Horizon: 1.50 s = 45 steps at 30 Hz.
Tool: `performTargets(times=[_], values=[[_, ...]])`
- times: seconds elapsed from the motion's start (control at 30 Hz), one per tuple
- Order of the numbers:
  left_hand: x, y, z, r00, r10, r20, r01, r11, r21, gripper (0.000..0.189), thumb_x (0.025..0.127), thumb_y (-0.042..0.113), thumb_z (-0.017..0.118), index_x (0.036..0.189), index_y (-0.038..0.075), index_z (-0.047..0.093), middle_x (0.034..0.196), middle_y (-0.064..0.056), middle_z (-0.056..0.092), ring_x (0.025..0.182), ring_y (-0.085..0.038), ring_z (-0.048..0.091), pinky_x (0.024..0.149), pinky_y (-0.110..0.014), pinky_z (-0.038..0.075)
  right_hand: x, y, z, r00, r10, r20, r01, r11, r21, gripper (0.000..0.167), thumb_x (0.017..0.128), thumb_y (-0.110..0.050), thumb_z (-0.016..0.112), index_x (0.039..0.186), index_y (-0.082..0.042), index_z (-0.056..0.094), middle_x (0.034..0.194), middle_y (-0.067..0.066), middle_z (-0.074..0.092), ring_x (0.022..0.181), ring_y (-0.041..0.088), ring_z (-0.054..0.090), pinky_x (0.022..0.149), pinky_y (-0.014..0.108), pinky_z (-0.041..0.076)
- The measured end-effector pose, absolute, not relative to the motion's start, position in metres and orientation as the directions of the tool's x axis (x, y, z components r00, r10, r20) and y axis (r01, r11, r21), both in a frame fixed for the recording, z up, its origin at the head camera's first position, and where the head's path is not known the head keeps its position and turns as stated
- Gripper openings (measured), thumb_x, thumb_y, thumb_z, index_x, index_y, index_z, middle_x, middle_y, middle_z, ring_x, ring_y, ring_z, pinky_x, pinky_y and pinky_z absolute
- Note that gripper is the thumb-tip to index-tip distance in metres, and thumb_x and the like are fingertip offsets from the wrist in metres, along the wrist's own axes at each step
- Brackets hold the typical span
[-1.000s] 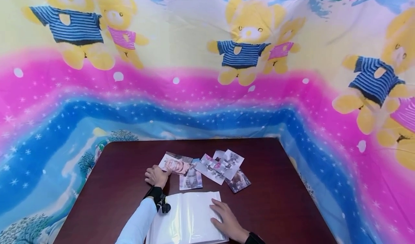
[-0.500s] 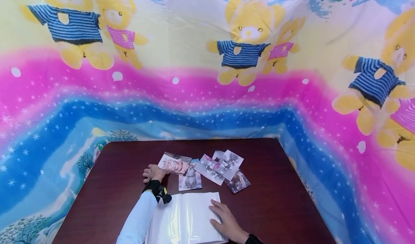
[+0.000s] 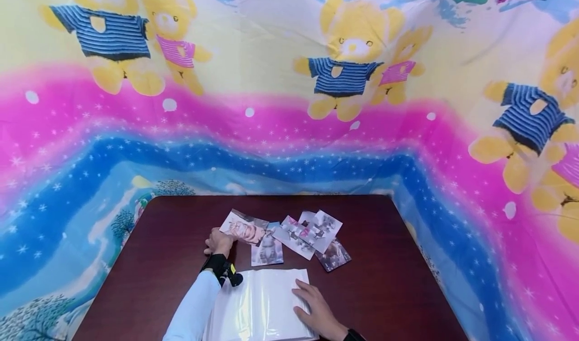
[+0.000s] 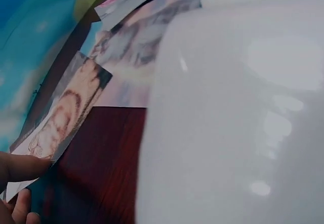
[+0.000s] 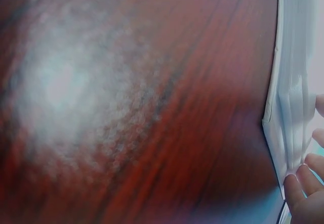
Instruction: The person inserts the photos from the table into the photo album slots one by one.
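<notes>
My left hand (image 3: 219, 241) is at the left corner of a photo (image 3: 244, 229) of a pinkish-orange figure. In the left wrist view, the thumb lies on top of this photo (image 4: 66, 115) and the other fingers curl below its edge, pinching it. An open photo album (image 3: 253, 303) with glossy clear-pocketed pages lies in front of me. Over its right page rests my right hand (image 3: 318, 312), fingers extended. The right wrist view has those fingertips (image 5: 306, 176) against the album's thick stack of page edges (image 5: 293, 97).
A photo of a grey figure (image 3: 268, 253) lies partly under the pinched one. Several more photos overlap to the right, among them a pale one (image 3: 323, 230) and a dark one (image 3: 334, 256). The dark wooden table (image 3: 384, 280) meets a bear-printed cloth (image 3: 289, 165) behind.
My left hand has drawn its spread fingers in around the photo's left corner, now pinching it. The right hand stays on the album page. The head view has shifted slightly.
</notes>
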<state>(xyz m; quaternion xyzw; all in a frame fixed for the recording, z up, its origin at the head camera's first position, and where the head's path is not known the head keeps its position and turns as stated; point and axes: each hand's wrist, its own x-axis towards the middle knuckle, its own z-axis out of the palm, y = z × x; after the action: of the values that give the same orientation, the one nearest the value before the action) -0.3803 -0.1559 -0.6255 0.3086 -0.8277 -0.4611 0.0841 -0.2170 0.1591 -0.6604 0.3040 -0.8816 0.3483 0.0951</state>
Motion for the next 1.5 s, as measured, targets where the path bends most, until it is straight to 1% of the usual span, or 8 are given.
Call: performTargets(times=[0.23,0.5,0.6,0.8,1.03,1.17,1.33,1.5], values=[[-0.38,-0.16,-0.622,-0.795,-0.592,-0.136,-0.318,0.215,0.923,0.037,0.084,0.006,0.072,0.118,-0.007,0.062,0.105,-0.027,0.065,0.101,-0.043,0.056,0.09,-0.051,0.042,-0.214,0.163,-0.662,-0.789,-0.439,0.43,-0.614,0.568,-0.548,0.04,0.084,-0.012,0.075,0.123,-0.005,0.066,0.136,0.018,0.055,0.118,0.036,0.053,0.094,0.049,0.044],[-0.374,-0.161,-0.616,-0.841,-0.463,-0.28,-0.151,-0.296,0.943,0.027,0.093,-0.005,0.06,0.116,-0.017,0.052,0.099,-0.023,0.068,0.082,-0.024,0.07,0.09,-0.047,0.053,-0.211,0.169,-0.66,-0.811,-0.42,0.408,-0.586,0.582,-0.565,0.039,0.085,-0.013,0.075,0.122,-0.005,0.067,0.137,0.018,0.055,0.118,0.036,0.053,0.094,0.051,0.044],[-0.37,-0.16,-0.615,-0.87,-0.397,-0.293,-0.146,-0.36,0.922,0.029,0.096,-0.004,0.056,0.121,-0.018,0.048,0.1,-0.022,0.067,0.083,-0.024,0.07,0.09,-0.049,0.052,-0.209,0.171,-0.661,-0.818,-0.413,0.399,-0.575,0.589,-0.568,0.039,0.084,-0.013,0.075,0.122,-0.006,0.067,0.137,0.018,0.055,0.118,0.036,0.053,0.094,0.051,0.044],[-0.36,-0.158,-0.613,-0.902,-0.333,-0.273,-0.154,-0.342,0.927,0.03,0.098,0.0,0.055,0.123,-0.014,0.045,0.094,-0.017,0.065,0.072,-0.018,0.069,0.077,-0.038,0.059,-0.21,0.174,-0.662,-0.808,-0.412,0.422,-0.589,0.592,-0.55,0.039,0.082,-0.011,0.076,0.12,-0.006,0.068,0.135,0.018,0.056,0.117,0.036,0.053,0.093,0.05,0.044],[-0.336,-0.16,-0.61,-0.944,-0.239,-0.229,-0.157,-0.287,0.945,0.017,0.099,0.004,0.057,0.099,-0.007,0.043,0.089,-0.009,0.064,0.067,-0.014,0.064,0.076,-0.034,0.059,-0.22,0.168,-0.656,-0.783,-0.442,0.438,-0.622,0.566,-0.542,0.035,0.081,-0.01,0.075,0.116,-0.005,0.069,0.128,0.019,0.059,0.112,0.035,0.053,0.091,0.049,0.044],[-0.317,-0.162,-0.608,-0.951,-0.197,-0.239,-0.194,-0.223,0.955,0.023,0.1,0.008,0.058,0.111,-0.011,0.048,0.092,-0.008,0.065,0.07,-0.014,0.063,0.075,-0.032,0.059,-0.232,0.156,-0.648,-0.809,-0.409,0.423,-0.587,0.506,-0.632,0.03,0.084,-0.007,0.073,0.114,-0.003,0.069,0.122,0.018,0.06,0.109,0.033,0.052,0.089,0.042,0.044],[-0.298,-0.16,-0.602,-0.966,-0.144,-0.214,-0.184,-0.192,0.964,0.042,0.099,0.008,0.059,0.13,-0.016,0.044,0.096,-0.012,0.068,0.071,-0.013,0.064,0.073,-0.031,0.059,-0.256,0.135,-0.63,-0.893,-0.36,0.269,-0.382,0.292,-0.877,0.034,0.097,-0.01,0.062,0.125,0.008,0.058,0.12,0.023,0.062,0.105,0.034,0.06,0.086,0.034,0.052],[-0.285,-0.151,-0.593,-0.982,-0.088,-0.169,-0.154,-0.154,0.976,0.041,0.098,0.007,0.061,0.126,-0.017,0.045,0.094,-0.013,0.069,0.07,-0.014,0.065,0.071,-0.032,0.059,-0.273,0.116,-0.617,-0.945,-0.325,0.044,-0.059,0.039,-0.997,0.042,0.101,-0.009,0.055,0.133,0.016,0.045,0.109,0.027,0.065,0.093,0.038,0.068,0.08,0.043,0.056]])
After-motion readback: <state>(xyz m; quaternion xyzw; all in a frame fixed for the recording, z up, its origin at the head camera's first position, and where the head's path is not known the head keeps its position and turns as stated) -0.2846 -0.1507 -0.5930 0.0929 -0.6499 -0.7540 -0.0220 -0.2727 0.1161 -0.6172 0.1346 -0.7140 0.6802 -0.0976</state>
